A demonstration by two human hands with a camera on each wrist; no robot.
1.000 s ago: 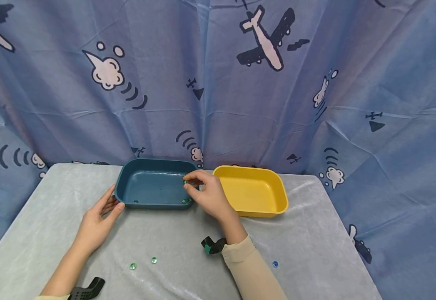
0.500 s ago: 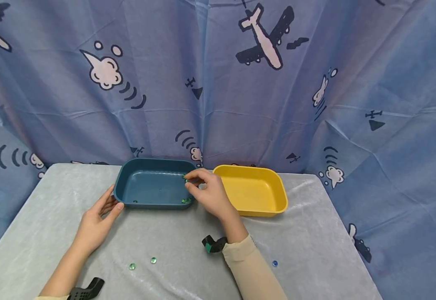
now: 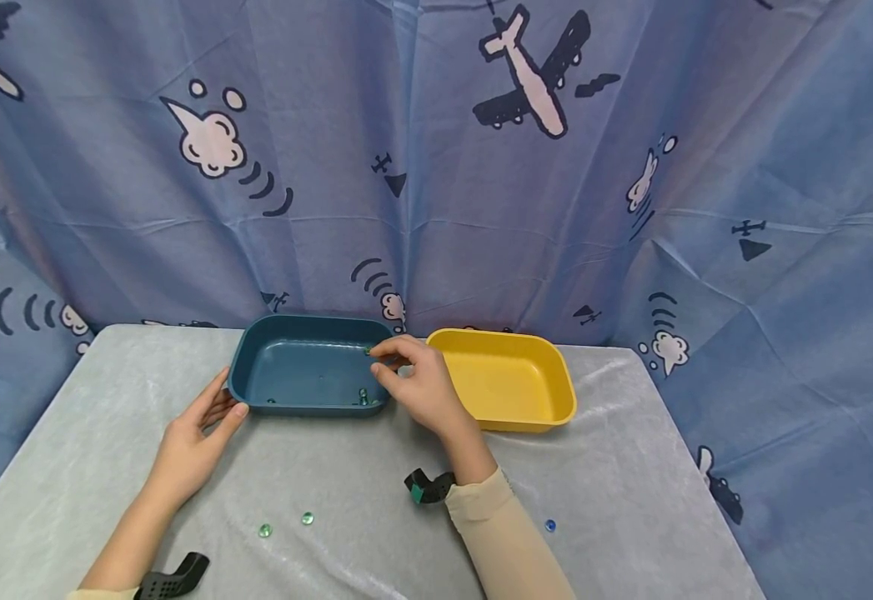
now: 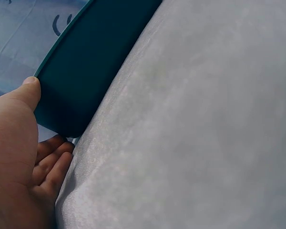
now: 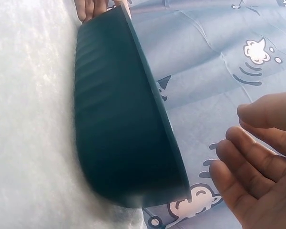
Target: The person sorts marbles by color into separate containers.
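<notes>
In the head view, a dark teal tray [image 3: 308,367] stands at the table's back. My left hand [image 3: 194,450] holds its near left corner; in the left wrist view the thumb [image 4: 32,86] lies on the rim and the fingers sit by the lower corner. My right hand [image 3: 424,385] is raised over the tray's right end, thumb and index finger apart. Loosely bent fingers show in the right wrist view, with nothing seen between them. A small green glass bead [image 3: 368,350] shows right at the index fingertip. Several green beads [image 3: 363,397] are near the tray's front right corner.
A yellow tray [image 3: 511,379] stands right of the teal one, partly behind my right hand. Two green glass beads [image 3: 265,530] lie on the grey cloth in front, and a blue bead [image 3: 550,525] lies beyond my right sleeve. A patterned blue curtain [image 3: 436,167] hangs behind.
One of the green beads at my right fingertips has left them, and the beads at the tray's front right corner lie differently. My left hand keeps its hold.
</notes>
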